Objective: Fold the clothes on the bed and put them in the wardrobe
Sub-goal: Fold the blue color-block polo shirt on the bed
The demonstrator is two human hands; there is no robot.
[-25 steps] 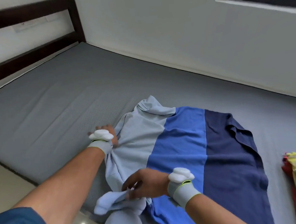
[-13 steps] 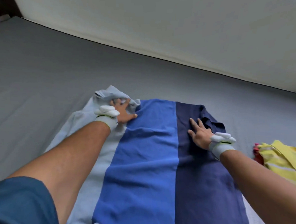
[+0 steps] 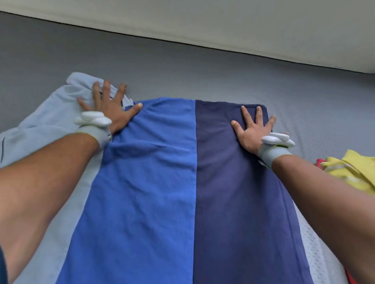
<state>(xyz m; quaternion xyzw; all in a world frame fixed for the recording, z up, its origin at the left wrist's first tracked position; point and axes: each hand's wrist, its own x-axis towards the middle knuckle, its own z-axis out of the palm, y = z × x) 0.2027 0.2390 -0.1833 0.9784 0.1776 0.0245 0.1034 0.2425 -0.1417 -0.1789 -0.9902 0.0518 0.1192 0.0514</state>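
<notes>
A shirt with pale blue, mid blue and navy panels (image 3: pixel 154 197) lies spread flat on the grey bed (image 3: pixel 200 71). My left hand (image 3: pixel 109 104) presses flat on its far left end, fingers spread over the pale blue collar area. My right hand (image 3: pixel 254 128) lies flat with spread fingers on the navy panel's far right corner. Both wrists wear grey bands with white devices. Neither hand grips any cloth.
A yellow shirt (image 3: pixel 362 174) lies on the bed at the right edge, with a red garment (image 3: pixel 320 162) showing beneath it. A pale wall (image 3: pixel 241 19) runs along the bed's far side. Bare grey mattress stretches beyond the shirt.
Both hands slid outward over the shirt, flattening it. The left moved up onto the collar; the right reached the navy corner, whose folded-over edge now lies smooth. The camera leaned closer.
</notes>
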